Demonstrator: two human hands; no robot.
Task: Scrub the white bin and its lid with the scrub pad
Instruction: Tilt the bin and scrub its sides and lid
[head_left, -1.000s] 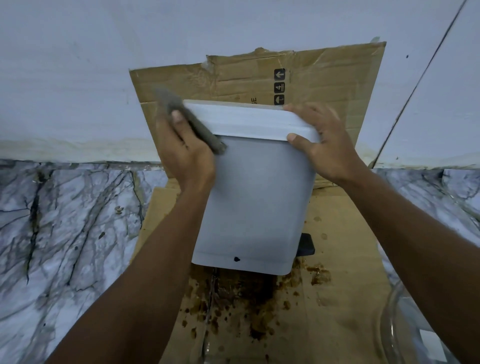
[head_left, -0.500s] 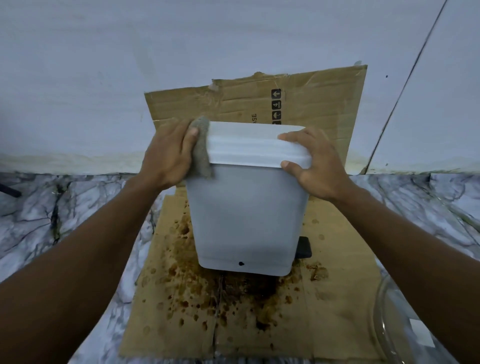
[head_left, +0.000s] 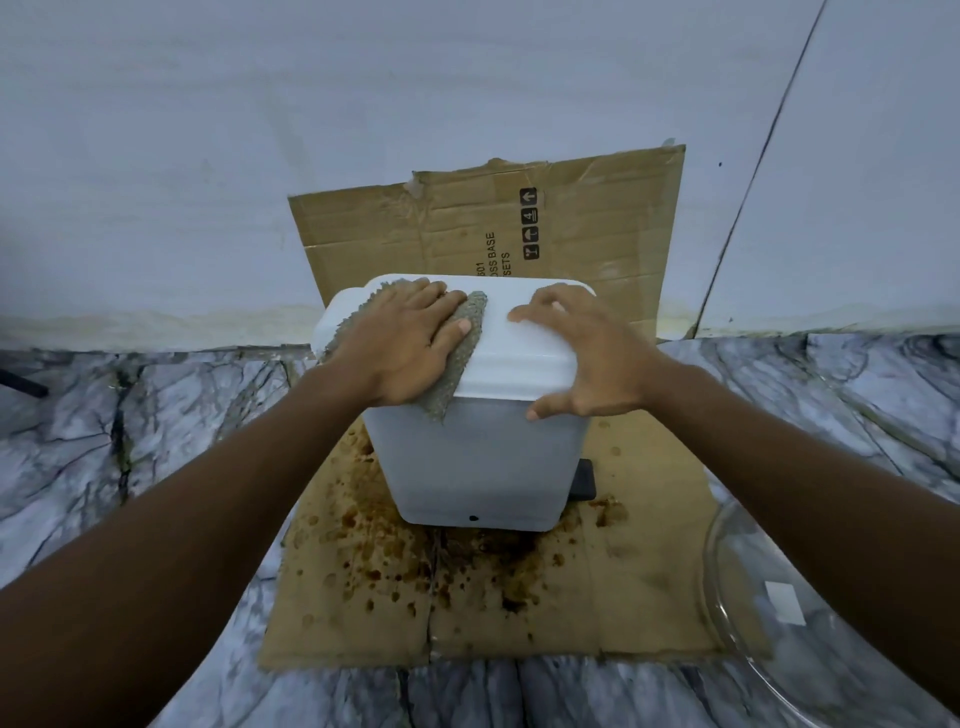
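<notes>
— What is the bin like?
— The white bin (head_left: 478, 467) is a smooth plastic box, narrower at the foot. A rounded lid (head_left: 519, 358) closes it, and a black pedal (head_left: 584, 480) pokes out low on its right.

— And the scrub pad?
— The scrub pad (head_left: 465, 353) is grey-green and coarse. It is spread over the lid's left half, with one corner hanging down the front.

— Where does the bin stand?
— It stands upright on brown-stained cardboard (head_left: 649, 571) laid on a veined marble floor (head_left: 104, 415). A second cardboard sheet (head_left: 597, 234) leans on the pale wall (head_left: 311, 130). Something clear sits at the lower right, possibly a glass bowl (head_left: 737, 597).

— How do the hands hold it?
— The left hand (head_left: 405, 343) presses the pad flat, its grip open with the fingers straight. The right hand (head_left: 587, 358) clasps the lid's right end, fingers on top and thumb under the rim.
</notes>
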